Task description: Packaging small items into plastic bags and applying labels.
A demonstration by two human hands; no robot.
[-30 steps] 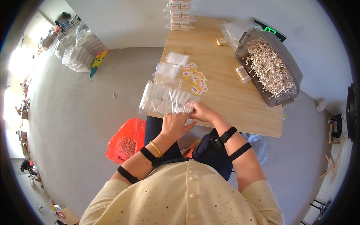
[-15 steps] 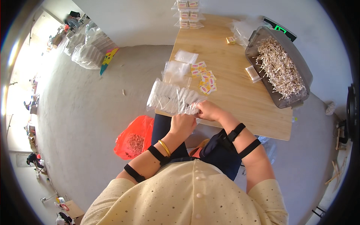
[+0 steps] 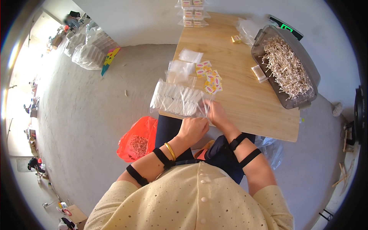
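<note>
Both forearms reaching up from below, meeting at the near left corner of a wooden table. Left hand knuckles up, fingers curled inward by the lower right corner of a clear bag packed with white bundles; fingertips hidden, so cannot tell if pinching. Right hand just above and to the right, fingers bent toward the bag's right end, partly behind loose film; cannot tell how firmly closed. Bag lying beside the table's front edge, jutting past the left edge. Flat clear bags and printed cards close behind. To the right, a broad stretch of wood reaching to a grey bin of cotton swabs.
</note>
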